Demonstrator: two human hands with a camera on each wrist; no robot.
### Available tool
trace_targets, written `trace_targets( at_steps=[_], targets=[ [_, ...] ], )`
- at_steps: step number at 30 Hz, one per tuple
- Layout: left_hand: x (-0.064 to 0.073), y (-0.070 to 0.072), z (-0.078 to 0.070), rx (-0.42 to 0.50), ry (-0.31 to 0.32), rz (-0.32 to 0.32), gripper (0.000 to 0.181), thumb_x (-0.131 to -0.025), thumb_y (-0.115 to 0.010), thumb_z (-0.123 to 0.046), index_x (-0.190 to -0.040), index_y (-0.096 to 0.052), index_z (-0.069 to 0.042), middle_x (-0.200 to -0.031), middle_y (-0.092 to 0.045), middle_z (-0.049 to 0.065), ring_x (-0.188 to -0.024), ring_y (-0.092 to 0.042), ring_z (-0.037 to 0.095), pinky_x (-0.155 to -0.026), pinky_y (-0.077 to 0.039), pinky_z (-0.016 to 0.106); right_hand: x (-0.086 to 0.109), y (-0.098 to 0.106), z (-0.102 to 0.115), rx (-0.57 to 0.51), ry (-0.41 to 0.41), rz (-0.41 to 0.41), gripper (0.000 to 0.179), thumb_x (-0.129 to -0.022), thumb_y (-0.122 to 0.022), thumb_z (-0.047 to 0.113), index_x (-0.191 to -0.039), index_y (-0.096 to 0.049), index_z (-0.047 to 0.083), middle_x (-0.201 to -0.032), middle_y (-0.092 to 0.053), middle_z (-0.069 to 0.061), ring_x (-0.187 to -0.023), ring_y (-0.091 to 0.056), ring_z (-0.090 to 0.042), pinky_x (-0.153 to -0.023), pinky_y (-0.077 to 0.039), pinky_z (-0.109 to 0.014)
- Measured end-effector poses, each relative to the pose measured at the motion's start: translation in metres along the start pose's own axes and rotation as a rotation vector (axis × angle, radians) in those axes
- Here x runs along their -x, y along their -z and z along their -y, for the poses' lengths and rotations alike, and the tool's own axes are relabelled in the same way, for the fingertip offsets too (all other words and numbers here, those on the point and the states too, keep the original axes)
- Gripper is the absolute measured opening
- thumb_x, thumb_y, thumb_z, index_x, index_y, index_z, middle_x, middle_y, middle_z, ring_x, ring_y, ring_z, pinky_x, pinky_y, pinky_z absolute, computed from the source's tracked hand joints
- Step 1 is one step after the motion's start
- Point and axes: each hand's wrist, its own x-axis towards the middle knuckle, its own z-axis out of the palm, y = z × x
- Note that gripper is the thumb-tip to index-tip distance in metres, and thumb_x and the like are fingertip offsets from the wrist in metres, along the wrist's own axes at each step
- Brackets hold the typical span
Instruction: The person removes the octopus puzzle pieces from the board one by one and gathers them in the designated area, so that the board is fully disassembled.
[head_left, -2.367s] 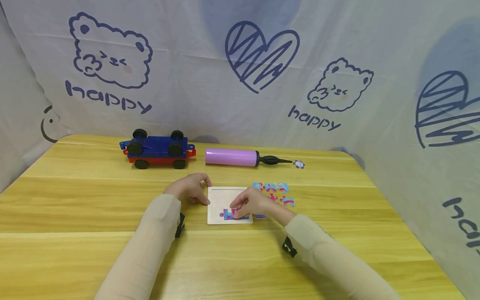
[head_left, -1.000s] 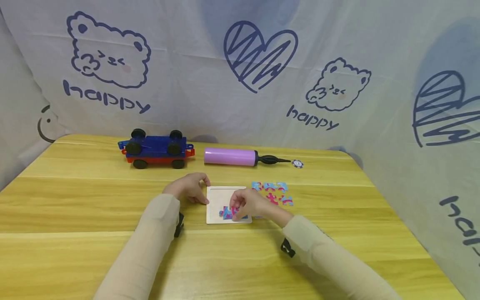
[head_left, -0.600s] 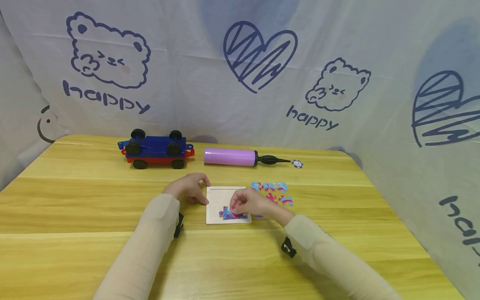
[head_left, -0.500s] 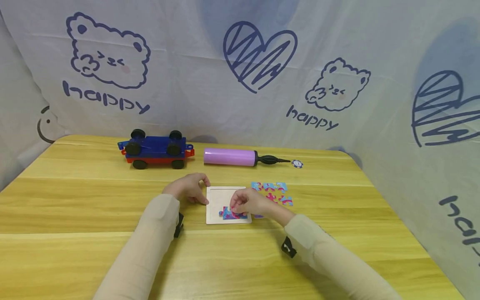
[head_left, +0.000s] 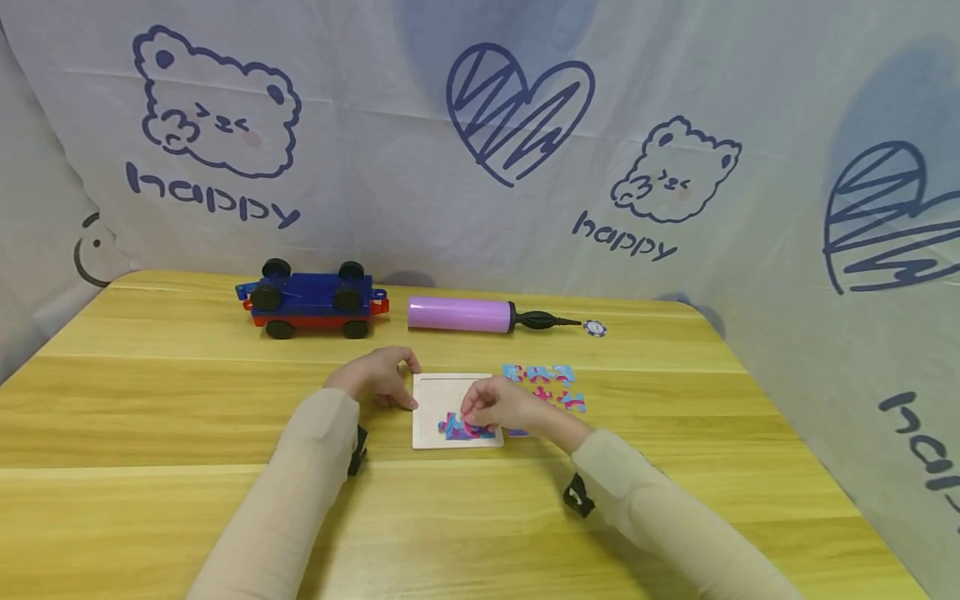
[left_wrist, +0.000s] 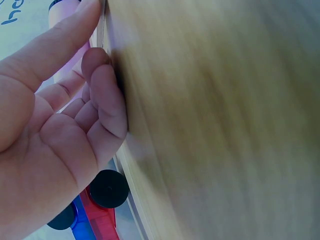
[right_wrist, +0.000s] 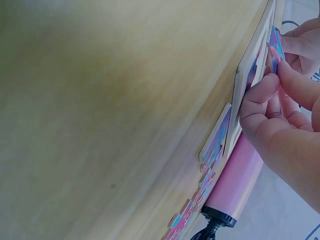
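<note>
My right hand (head_left: 508,406) pinches a pink and blue jigsaw piece (right_wrist: 275,47) between thumb and fingertips, low over the white puzzle tray (head_left: 437,395). The right wrist view shows that piece tilted up, away from the tray's surface. Beneath my fingers, joined blue and purple pieces (head_left: 453,427) lie along the tray's near side, partly hidden by the hand. At the tray's left edge rests my left hand (head_left: 377,375), its thumb touching the rim and the index finger by the far corner. Its other fingers bend loosely against the table in the left wrist view.
Several loose jigsaw pieces (head_left: 538,375) lie right of the tray, some behind my right wrist. Farther back are a purple hand pump (head_left: 461,314), a poker chip (head_left: 595,328) and stacked blue and red toy cars (head_left: 315,302). A printed curtain (head_left: 390,208) hangs behind the table.
My right thumb has drawn up from the lower row towards the fingertips, and more of the pinched pink piece now shows. The left hand stays at the tray's edge.
</note>
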Motion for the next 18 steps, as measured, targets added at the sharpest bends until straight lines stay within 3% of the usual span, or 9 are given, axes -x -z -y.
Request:
trace_targets(
  at_steps=[13,18],
  targets=[
    [0.0,0.0,0.0,-0.004,-0.004,0.007,0.044,-0.072,-0.073,-0.002,-0.108,-0.047,-0.001,-0.084,-0.047,0.011,-0.06,-0.049,0.017,-0.055,-0.044,0.025,0.01,0.015,-0.007,-0.017,0.055,-0.01,0.005,-0.085,-0.054,-0.004,-0.089,-0.057,-0.007,-0.073,-0.055,-0.003,-0.059,-0.044,-0.012,-0.054,-0.038,-0.022],
    [-0.001,0.0,0.0,-0.006,-0.007,0.005,0.044,-0.072,-0.073,-0.002,-0.107,-0.047,-0.001,-0.082,-0.047,0.011,-0.059,-0.048,0.016,-0.054,-0.044,0.024,0.013,0.021,-0.013,-0.043,0.042,-0.019,0.006,-0.085,-0.053,-0.004,-0.089,-0.056,-0.008,-0.072,-0.054,-0.003,-0.059,-0.044,-0.011,-0.054,-0.038,-0.021]
  ],
)
